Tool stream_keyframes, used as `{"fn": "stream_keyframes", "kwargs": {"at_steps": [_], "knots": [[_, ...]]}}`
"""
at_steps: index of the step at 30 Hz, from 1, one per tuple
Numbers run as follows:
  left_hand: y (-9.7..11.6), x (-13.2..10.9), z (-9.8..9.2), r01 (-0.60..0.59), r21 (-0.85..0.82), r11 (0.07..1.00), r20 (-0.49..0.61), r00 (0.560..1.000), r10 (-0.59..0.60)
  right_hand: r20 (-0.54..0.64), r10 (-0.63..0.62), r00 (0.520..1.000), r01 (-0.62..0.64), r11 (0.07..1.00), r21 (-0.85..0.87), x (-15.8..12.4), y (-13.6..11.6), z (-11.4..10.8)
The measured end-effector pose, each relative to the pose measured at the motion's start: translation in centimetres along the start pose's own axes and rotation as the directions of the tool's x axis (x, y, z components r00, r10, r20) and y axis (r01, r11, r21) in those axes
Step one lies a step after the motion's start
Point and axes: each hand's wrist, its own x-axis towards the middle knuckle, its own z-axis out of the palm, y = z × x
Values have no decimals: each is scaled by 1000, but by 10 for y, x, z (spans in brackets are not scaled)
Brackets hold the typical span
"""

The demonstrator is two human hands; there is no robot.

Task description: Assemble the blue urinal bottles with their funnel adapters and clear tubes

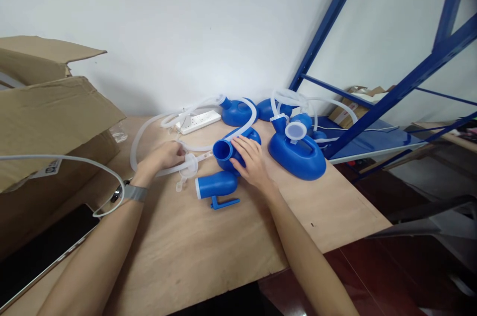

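Note:
My right hand [249, 159] is wrapped around the neck of a blue urinal bottle [222, 151], whose round open mouth faces me. Closed fingers of my left hand [167, 155] grip beside a translucent white cap [189, 165] joined to a hose; the exact contact is hidden. A strap on the cap reaches towards the bottle's mouth. In front lies a blue spout piece [216, 185] with a white rim, on its side, and by it a blue handle-like part [225, 202]. To the right stands another blue urinal bottle [296, 157] with a white lid.
More blue bottles [238, 113] and coiled hoses [290, 97] stand along the wall. A white power strip [199, 122] lies behind my left hand. An open cardboard box [48, 122] and dark tablet-like device [44, 251] are left; a blue metal rack [372, 112] is right.

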Motion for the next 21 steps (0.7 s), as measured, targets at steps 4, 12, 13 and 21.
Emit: {"fn": "stream_keyframes", "kwargs": {"at_steps": [4,12,13,21], "knots": [[10,-9,-29,154,176,972,-72,987,-143,-19,69,997,-70,997,-17,-5,11,1],[59,-18,-68,-104,221,970,52,994,95,-19,156,988,-157,987,-40,-10,12,16],[68,-18,-65,-141,213,967,40,990,136,-20,164,986,-164,985,-53,-10,9,17],[117,-25,-48,-243,-129,961,-83,969,234,-18,198,980,-199,977,-70,-7,-2,15]]}}
